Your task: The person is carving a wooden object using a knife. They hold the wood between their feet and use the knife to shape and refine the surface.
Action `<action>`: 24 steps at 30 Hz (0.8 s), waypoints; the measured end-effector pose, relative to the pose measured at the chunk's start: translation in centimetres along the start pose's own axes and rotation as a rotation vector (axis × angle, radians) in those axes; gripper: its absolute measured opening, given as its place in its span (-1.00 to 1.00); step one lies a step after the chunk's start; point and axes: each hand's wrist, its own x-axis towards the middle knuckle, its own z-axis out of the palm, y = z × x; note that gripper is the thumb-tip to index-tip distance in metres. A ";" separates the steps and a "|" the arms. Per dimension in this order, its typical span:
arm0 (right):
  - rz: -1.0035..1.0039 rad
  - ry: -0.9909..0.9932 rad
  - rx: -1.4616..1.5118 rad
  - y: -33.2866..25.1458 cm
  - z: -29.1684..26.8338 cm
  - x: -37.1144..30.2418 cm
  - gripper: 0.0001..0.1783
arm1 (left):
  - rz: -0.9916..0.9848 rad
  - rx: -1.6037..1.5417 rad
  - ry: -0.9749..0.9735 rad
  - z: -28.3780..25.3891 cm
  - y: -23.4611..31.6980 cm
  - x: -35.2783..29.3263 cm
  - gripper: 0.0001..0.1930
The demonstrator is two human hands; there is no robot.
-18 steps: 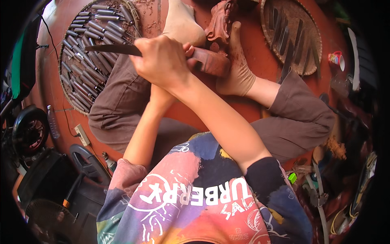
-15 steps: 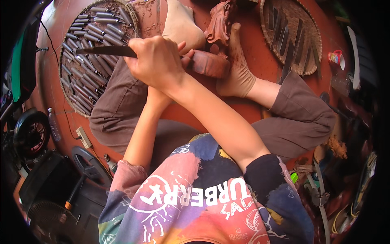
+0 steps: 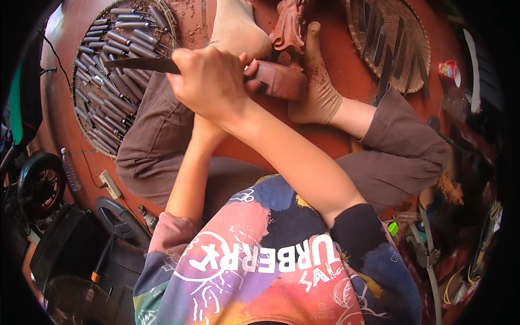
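My right hand [image 3: 210,84] is closed in a fist around a dark, tapered blade-like tool [image 3: 142,65], whose narrow end points left. Its other end is hidden in the grip. My right forearm crosses over the left one. Beneath it, my left hand [image 3: 251,72] is mostly covered; only curled fingers show, beside a rounded reddish wooden block [image 3: 280,80]. Whether they grip the block or the covered end of the tool is hidden. The block lies between my bare feet, against the right one [image 3: 319,92]. Behind it stands a carved reddish wooden piece [image 3: 287,27].
A round woven tray [image 3: 74,92] at left holds many handled tools [image 3: 116,81]. Another woven tray [image 3: 427,59] at far right carries long dark blades [image 3: 398,51]. A cup [image 3: 449,73], power strip [image 3: 110,184], bottle [image 3: 70,169] and wheel [image 3: 40,181] lie around.
The view has shifted slightly, so trays, feet and block sit a little higher. Both hands keep nearly the same pose, and the tool stays in my right fist.
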 end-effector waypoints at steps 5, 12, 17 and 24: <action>-0.066 0.032 -0.019 -0.3 -0.5 -0.3 -0.82 | -0.215 -0.488 0.074 -0.2 -0.2 0.1 -0.59; 0.012 0.008 0.011 -0.1 0.8 0.9 -0.79 | -0.032 0.244 -0.041 -1.6 -0.9 0.9 -0.48; -0.007 -0.017 -0.088 0.1 0.2 -0.7 -0.82 | -0.046 0.100 0.002 -0.4 -0.2 -0.4 -0.46; -0.006 -0.012 -0.046 -1.4 -0.9 -1.0 -0.81 | 0.002 0.319 -0.019 -0.7 -0.8 -0.2 -0.49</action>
